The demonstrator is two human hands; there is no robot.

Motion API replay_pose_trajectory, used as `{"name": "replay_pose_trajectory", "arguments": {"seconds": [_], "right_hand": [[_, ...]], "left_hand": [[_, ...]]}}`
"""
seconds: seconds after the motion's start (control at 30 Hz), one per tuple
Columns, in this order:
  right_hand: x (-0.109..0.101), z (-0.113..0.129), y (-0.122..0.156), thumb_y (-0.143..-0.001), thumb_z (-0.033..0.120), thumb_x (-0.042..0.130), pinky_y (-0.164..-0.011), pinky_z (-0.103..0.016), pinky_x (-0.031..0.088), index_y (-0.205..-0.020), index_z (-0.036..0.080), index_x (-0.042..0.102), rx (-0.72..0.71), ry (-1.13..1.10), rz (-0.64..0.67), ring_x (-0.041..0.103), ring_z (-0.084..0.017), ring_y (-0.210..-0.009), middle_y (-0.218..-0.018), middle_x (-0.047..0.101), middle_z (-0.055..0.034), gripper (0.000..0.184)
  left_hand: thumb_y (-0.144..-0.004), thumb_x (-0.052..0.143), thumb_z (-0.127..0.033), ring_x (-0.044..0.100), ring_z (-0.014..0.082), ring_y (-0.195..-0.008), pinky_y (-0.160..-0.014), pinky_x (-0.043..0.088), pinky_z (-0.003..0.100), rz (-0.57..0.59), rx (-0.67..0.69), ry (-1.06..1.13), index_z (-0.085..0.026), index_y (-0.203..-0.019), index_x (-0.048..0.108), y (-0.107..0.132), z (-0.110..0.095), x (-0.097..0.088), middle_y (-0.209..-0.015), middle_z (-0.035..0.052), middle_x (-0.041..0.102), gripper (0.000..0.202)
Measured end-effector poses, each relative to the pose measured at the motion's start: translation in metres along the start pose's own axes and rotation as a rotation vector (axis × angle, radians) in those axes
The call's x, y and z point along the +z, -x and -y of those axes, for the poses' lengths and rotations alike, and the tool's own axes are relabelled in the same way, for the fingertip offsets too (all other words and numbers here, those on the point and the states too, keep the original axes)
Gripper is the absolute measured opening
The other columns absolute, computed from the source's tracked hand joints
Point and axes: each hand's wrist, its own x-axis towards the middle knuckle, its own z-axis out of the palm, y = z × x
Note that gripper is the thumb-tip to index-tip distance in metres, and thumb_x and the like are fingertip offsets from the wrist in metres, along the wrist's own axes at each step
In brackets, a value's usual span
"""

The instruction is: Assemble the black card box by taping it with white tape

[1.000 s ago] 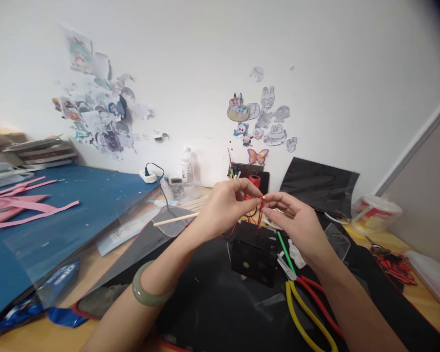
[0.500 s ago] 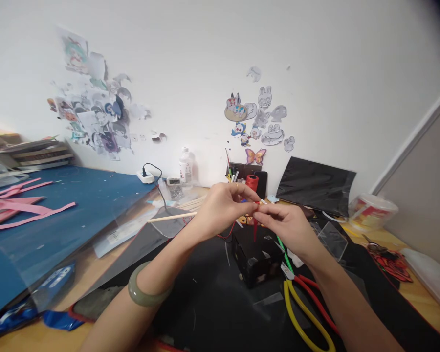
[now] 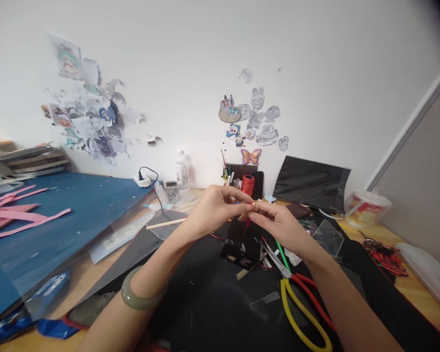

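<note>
Above the black mat [image 3: 205, 313], the fingertips of both hands meet in a pinch. My left hand [image 3: 214, 210] is closed on the top of a narrow red ribbon [image 3: 247, 225]. From the other side, my right hand [image 3: 280, 222] pinches at the same spot, where a small pale tip shows; the fingers cover most of it. The ribbon runs down to a small black box [image 3: 238, 247] under the hands, which is tilted with one side facing me. Whether the box hangs or rests on the mat I cannot tell.
Scissors [image 3: 302, 303] with yellow and red handles lie right of the box, beside a green stick [image 3: 283, 255]. A red thread spool [image 3: 247, 185] and pens stand at the back. Pink strips [image 3: 29, 213] lie on the blue board [image 3: 95, 195]. A plastic tub [image 3: 366, 208] is far right.
The black box has turned and shifted left, uncovering the scissor blades and a short stick beneath. Both hands stay pinched together, slightly farther left in view; the whole view has shifted a little.
</note>
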Motion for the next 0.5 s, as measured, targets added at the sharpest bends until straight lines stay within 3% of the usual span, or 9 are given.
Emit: {"name": "replay_pose_trajectory", "arguments": {"seconds": [0.1, 0.2, 0.3, 0.5], "right_hand": [[0.004, 0.0, 0.0, -0.076, 0.031, 0.058, -0.074, -0.031, 0.046, -0.085, 0.017, 0.062, 0.054, 0.014, 0.02, 0.06, -0.016, -0.078, -0.084, 0.066, -0.0021, 0.017], [0.007, -0.002, 0.001, -0.072, 0.029, 0.062, -0.078, -0.033, 0.046, -0.085, 0.017, 0.064, 0.092, 0.043, 0.069, 0.06, -0.018, -0.083, -0.088, 0.066, -0.0027, 0.017], [0.01, -0.005, 0.001, -0.069, 0.028, 0.065, -0.083, -0.036, 0.044, -0.086, 0.017, 0.065, 0.106, 0.066, 0.118, 0.059, -0.021, -0.092, -0.092, 0.067, -0.004, 0.02], [0.027, -0.011, 0.002, -0.069, 0.029, 0.066, -0.085, -0.036, 0.045, -0.086, 0.018, 0.064, 0.101, 0.039, 0.207, 0.061, -0.021, -0.09, -0.091, 0.067, -0.0035, 0.02]], "left_hand": [[-0.072, 0.062, -0.03, 0.049, 0.0076, -0.055, -0.049, 0.038, 0.019, -0.019, 0.008, -0.024, -0.013, -0.086, 0.069, -0.001, 0.0, -0.002, -0.068, 0.0031, 0.065, 0.023], [-0.073, 0.061, -0.028, 0.051, 0.0086, -0.06, -0.053, 0.041, 0.02, 0.002, 0.013, -0.031, -0.013, -0.087, 0.068, -0.002, -0.002, -0.004, -0.077, 0.005, 0.066, 0.022], [-0.072, 0.062, -0.029, 0.05, 0.0079, -0.058, -0.052, 0.041, 0.02, 0.036, 0.002, -0.002, -0.012, -0.084, 0.067, -0.001, -0.003, -0.005, -0.075, 0.0044, 0.065, 0.022], [-0.071, 0.063, -0.026, 0.056, 0.0096, -0.064, -0.058, 0.043, 0.02, 0.099, -0.002, 0.059, -0.012, -0.082, 0.067, 0.008, -0.003, -0.013, -0.077, 0.004, 0.067, 0.018]]}}
